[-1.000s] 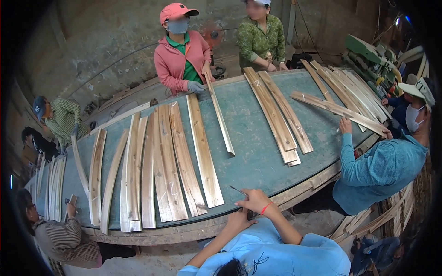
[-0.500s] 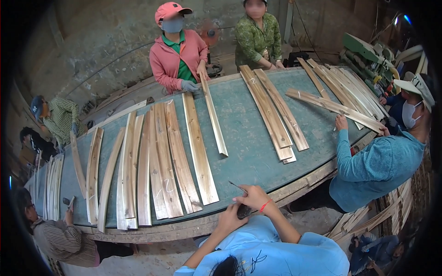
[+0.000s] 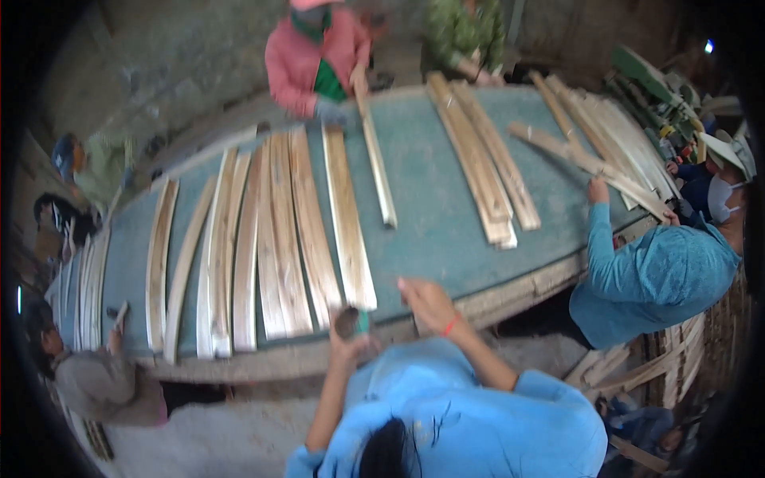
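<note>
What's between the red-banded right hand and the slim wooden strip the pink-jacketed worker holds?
In the head view, only green tabletop lies between right hand and strip.

From my remote seat I count one green-topped table (image 3: 426, 247), two bare hands (image 3: 428, 306), one red wristband (image 3: 449, 327), one dark object (image 3: 347, 321), at least seven co-workers (image 3: 657, 271), at least nine boards (image 3: 347, 215) left of centre, two held boards (image 3: 375, 163).

From my distant place, I see one long green table (image 3: 414, 159), on which many narrow wooden boards (image 3: 347, 227) are lying, some of them overlapping each other.
</note>
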The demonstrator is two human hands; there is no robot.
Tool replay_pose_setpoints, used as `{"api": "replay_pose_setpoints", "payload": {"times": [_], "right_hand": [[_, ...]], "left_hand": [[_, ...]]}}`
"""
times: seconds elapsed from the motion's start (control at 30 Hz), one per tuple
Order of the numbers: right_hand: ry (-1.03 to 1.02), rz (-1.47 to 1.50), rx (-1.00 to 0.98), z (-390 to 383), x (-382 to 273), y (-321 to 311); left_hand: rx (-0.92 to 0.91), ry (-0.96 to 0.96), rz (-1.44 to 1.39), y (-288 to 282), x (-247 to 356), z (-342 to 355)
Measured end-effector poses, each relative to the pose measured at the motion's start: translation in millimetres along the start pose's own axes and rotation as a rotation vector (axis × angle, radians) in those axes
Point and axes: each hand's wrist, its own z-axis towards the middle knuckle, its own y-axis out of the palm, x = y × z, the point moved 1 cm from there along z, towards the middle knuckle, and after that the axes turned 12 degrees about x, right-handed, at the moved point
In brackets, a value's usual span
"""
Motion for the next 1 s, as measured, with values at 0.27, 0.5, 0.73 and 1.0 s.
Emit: {"api": "replay_pose_setpoints", "payload": {"times": [0.27, 0.5, 0.73, 1.0], "right_hand": [[-0.322, 0.181, 0.165, -6, -53, 6], [-0.428, 0.127, 0.113, -26, -72, 11], [-0.827, -0.28, 0.292, -33, -77, 22], [-0.881, -0.448, 0.286, -33, -69, 14]], "left_hand": [[0.062, 0.306, 0.119, 54, 92, 9], [0.151, 0.581, 0.54, 50, 98, -4], [0.159, 0.551, 0.629, 57, 105, -16], [0.263, 0.562, 0.633, 41, 100, -6]]}}
